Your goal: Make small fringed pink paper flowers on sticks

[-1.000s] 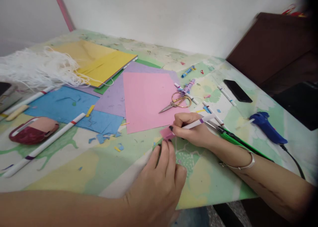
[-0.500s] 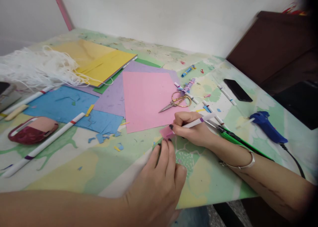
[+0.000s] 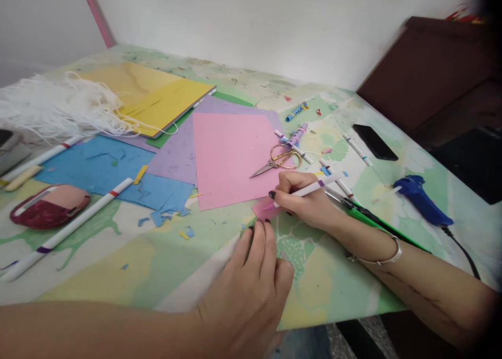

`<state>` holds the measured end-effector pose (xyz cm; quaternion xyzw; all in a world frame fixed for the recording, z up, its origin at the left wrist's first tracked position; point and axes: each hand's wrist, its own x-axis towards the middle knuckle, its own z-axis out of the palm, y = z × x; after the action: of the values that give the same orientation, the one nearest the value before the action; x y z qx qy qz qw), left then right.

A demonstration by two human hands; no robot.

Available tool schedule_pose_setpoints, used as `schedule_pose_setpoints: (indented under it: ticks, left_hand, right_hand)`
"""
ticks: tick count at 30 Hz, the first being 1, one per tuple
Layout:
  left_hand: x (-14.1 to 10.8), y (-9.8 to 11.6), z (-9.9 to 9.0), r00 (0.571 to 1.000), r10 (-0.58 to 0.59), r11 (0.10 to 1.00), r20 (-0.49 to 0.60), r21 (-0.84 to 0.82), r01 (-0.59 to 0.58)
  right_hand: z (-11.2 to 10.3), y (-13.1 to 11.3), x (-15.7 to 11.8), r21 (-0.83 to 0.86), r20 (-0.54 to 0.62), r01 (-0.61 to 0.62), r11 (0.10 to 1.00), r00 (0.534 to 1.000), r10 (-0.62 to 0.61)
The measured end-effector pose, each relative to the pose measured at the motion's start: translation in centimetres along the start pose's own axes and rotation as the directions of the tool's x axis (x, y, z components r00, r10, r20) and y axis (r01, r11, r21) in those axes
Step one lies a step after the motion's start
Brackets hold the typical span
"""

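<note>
My right hand (image 3: 301, 199) is closed in a writing grip around a white marker with a purple band (image 3: 308, 188). Its tip meets a small pink paper piece (image 3: 259, 208) lying at the lower edge of a large pink sheet (image 3: 225, 160). My left hand (image 3: 254, 275) rests on the table with its fingers stretched out, the fingertips pressing the near edge of the small piece. Gold-handled scissors (image 3: 279, 164) lie on the large sheet, just beyond my right hand. A green-and-black cutter (image 3: 364, 212) lies partly behind my right forearm.
A blue glue gun (image 3: 423, 199) and a black phone (image 3: 375, 142) lie to the right. To the left are white string (image 3: 58, 108), yellow sheets (image 3: 157, 102), blue sheets (image 3: 98, 165), a maroon case (image 3: 50, 206) and a white marker (image 3: 74, 228). Paper scraps are scattered about.
My right hand has shifted slightly up and to the right with the marker, showing more of the small pink piece. My left hand has stayed in place.
</note>
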<state>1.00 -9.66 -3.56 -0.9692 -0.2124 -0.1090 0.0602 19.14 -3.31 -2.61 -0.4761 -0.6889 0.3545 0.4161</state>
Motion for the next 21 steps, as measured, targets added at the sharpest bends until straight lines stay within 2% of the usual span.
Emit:
schedule_pose_setpoints:
  ticks: [3, 12, 21]
  left_hand:
    - [0.06, -0.02, 0.03, 1.0, -0.007, 1.0, -0.003, -0.018, 0.007]
    - [0.02, 0.08, 0.22, 1.0, -0.028, 0.999, -0.005, -0.033, 0.028]
    - [0.27, 0.0, -0.13, 0.998, -0.009, 1.0, 0.058, -0.029, 0.011]
  right_hand:
    - [0.11, -0.05, -0.05, 0.0, -0.026, -0.004, 1.0, 1.0, 0.004]
    - [0.22, 0.05, -0.16, -0.022, -0.009, 0.015, 1.0, 1.0, -0.016]
    - [0.19, -0.03, -0.09, -0.059, 0.013, 0.039, 0.997, 0.999, -0.038]
